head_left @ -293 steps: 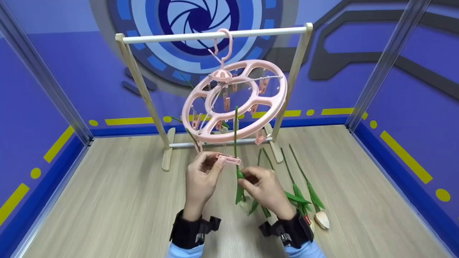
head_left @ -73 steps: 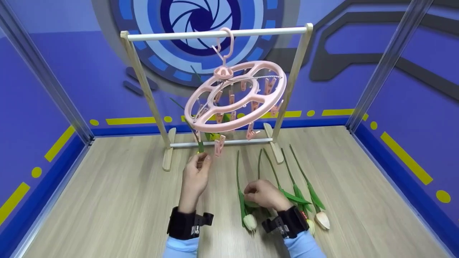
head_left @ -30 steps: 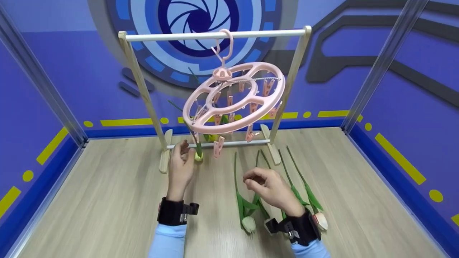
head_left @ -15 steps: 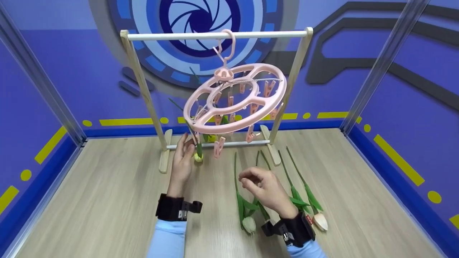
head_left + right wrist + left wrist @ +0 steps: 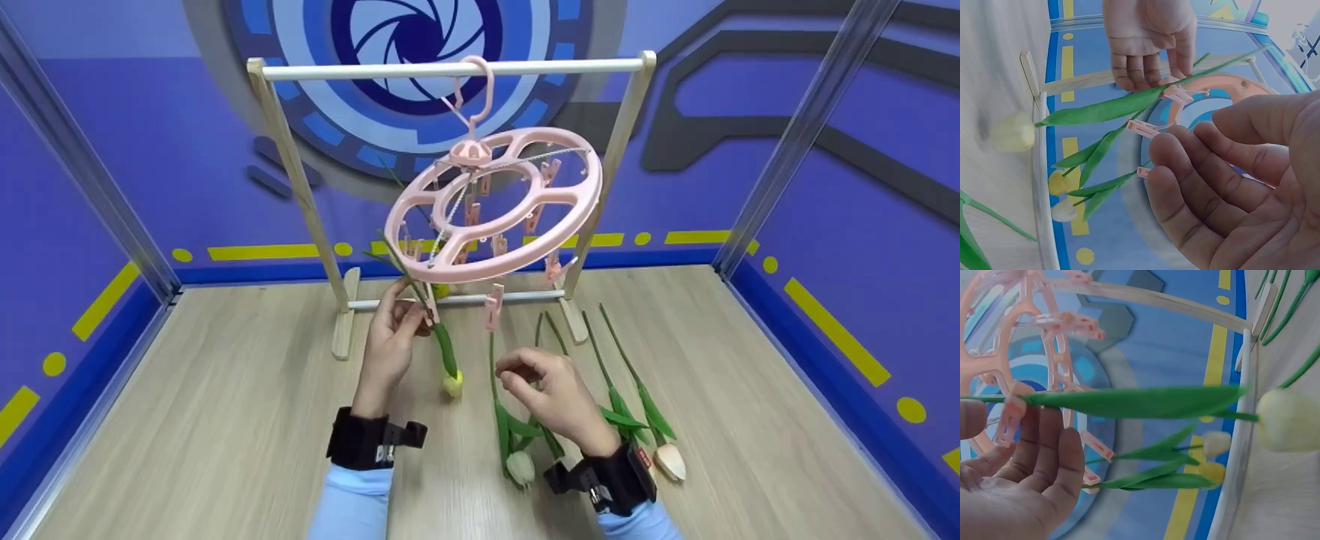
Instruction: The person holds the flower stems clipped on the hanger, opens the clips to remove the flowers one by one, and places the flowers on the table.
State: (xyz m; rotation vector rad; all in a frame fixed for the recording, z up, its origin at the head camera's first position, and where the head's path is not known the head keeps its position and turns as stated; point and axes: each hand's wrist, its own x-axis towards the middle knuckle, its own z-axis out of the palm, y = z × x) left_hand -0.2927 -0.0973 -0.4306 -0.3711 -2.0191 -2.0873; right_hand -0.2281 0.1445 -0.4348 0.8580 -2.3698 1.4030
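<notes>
My left hand [image 5: 388, 349] is at a pink clothespin [image 5: 1012, 417] hanging from the round pink clip hanger [image 5: 491, 268]. Its fingers touch the peg from behind, and the thumb stands apart from it. That peg bites the stem of a pale yellow artificial tulip [image 5: 452, 384], which hangs bloom down. Two more tulips, one yellow [image 5: 1058, 182] and one white [image 5: 1064, 210], hang clipped behind it. Above the table my right hand [image 5: 559, 397] hovers with loosely bent fingers, holding nothing. Below and beside it lie several tulips, among them a white one [image 5: 520, 469] and a pinkish one [image 5: 670, 461].
The hanger hooks over the white top bar [image 5: 360, 72] of a wooden stand. An unoccupied peg [image 5: 493, 307] dangles at the near side of the ring. Blue printed walls [image 5: 112, 172] enclose the wooden table [image 5: 247, 420] at the back and sides.
Earlier both hands held a peg and the white tulip, which then lay on the table. Lately the left hand reached the clipped tulip; the ring turned, and that tulip swung right and nearer.
</notes>
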